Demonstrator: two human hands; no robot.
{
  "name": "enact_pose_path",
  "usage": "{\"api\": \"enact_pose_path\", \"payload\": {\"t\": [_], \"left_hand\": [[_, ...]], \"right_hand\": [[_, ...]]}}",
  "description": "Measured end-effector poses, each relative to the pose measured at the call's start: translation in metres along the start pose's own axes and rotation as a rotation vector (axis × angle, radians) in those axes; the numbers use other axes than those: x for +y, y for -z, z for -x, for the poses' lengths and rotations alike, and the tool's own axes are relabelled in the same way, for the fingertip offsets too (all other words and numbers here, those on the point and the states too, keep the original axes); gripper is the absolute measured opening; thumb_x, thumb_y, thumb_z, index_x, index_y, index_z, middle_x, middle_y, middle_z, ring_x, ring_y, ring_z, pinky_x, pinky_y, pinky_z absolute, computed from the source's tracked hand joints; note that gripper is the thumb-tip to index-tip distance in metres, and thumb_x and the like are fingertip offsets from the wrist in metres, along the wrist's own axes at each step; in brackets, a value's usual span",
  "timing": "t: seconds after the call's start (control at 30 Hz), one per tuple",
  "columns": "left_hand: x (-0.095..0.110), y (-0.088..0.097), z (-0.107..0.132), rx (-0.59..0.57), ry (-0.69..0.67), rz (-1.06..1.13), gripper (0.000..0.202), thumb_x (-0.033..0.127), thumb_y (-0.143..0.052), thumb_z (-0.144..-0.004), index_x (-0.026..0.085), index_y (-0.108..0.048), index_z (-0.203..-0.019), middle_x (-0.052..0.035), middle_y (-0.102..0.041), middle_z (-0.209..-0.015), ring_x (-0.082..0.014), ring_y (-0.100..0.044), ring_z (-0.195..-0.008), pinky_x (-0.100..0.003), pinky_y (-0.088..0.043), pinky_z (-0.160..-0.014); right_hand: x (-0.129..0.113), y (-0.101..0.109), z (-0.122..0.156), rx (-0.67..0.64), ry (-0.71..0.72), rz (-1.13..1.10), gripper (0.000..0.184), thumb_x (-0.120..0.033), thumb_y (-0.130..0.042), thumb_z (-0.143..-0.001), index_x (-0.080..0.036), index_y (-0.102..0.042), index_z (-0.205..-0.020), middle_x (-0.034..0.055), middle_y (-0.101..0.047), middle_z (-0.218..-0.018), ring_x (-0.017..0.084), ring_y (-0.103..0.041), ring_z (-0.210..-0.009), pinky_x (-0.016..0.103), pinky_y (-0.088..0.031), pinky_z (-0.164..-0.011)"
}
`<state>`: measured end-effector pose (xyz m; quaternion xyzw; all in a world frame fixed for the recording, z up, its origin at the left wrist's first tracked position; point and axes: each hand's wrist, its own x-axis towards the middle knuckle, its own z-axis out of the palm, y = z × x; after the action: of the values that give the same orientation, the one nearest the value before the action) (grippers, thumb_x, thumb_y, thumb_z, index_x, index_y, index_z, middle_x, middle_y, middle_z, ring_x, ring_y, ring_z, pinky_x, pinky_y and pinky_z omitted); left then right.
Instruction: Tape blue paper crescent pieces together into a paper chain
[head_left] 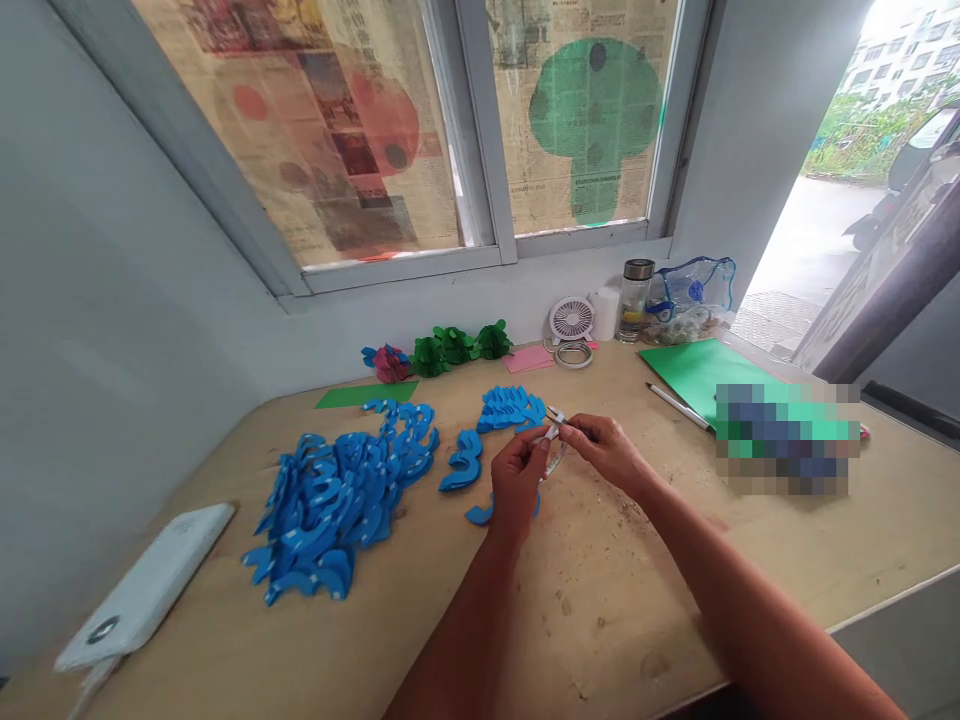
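Cut pieces at left, bottle behind (near fan), pen right.

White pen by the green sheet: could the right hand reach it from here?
Probably yes: the right hand seems near the white pen, with only tabletop between them, though it seems to be holding a small tool.

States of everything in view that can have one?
Left hand: closed on small white item
Right hand: closed on slim tool
Blue pieces: curved, mostly heaped
Bottle: upright, lid on
Fan: standing; running unclear
Pen: lying down
White device: cable at one end
Window: papered over
Door: open
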<state>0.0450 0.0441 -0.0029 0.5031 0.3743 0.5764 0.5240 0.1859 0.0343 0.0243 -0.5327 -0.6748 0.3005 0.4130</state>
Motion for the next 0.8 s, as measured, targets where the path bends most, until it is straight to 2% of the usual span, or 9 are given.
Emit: {"api": "enact_pose_path", "payload": {"t": [0.23,0.47,0.8], "left_hand": [[-0.0022,0.0009,-0.0015,0.008,0.013,-0.034,0.036,0.041,-0.066,-0.067,0.015,-0.069,-0.091,0.0055,-0.047,-0.048,-0.0053,-0.039,-0.042,-0.018,-0.03,-0.043],[0.0032,-0.0009,0.0011,0.015,0.002,-0.056,0.035,0.04,-0.065,-0.068,0.014,-0.069,-0.092,0.0059,-0.047,-0.047,-0.0048,-0.038,-0.042,-0.018,-0.031,-0.045],[-0.0004,0.0003,-0.0014,0.019,-0.006,-0.084,0.033,0.036,-0.063,-0.069,0.014,-0.069,-0.092,0.0047,-0.049,-0.05,-0.0057,-0.038,-0.044,-0.018,-0.033,-0.045]], "right_hand": [[0.0011,0.0008,-0.0011,0.003,-0.014,0.046,0.042,-0.054,-0.04,-0.082,-0.017,-0.047,-0.064,-0.0039,-0.03,-0.058,0.009,-0.029,-0.055,0.022,-0.023,-0.049],[0.0031,-0.0001,-0.0002,0.065,-0.013,0.086,0.04,-0.051,-0.043,-0.081,-0.017,-0.045,-0.06,-0.0047,-0.029,-0.057,0.008,-0.029,-0.054,0.021,-0.021,-0.048],[0.0063,-0.0008,-0.0025,0.178,-0.032,0.161,0.041,-0.051,-0.044,-0.08,-0.016,-0.051,-0.06,-0.0049,-0.031,-0.054,0.008,-0.03,-0.052,0.021,-0.021,-0.048]]}}
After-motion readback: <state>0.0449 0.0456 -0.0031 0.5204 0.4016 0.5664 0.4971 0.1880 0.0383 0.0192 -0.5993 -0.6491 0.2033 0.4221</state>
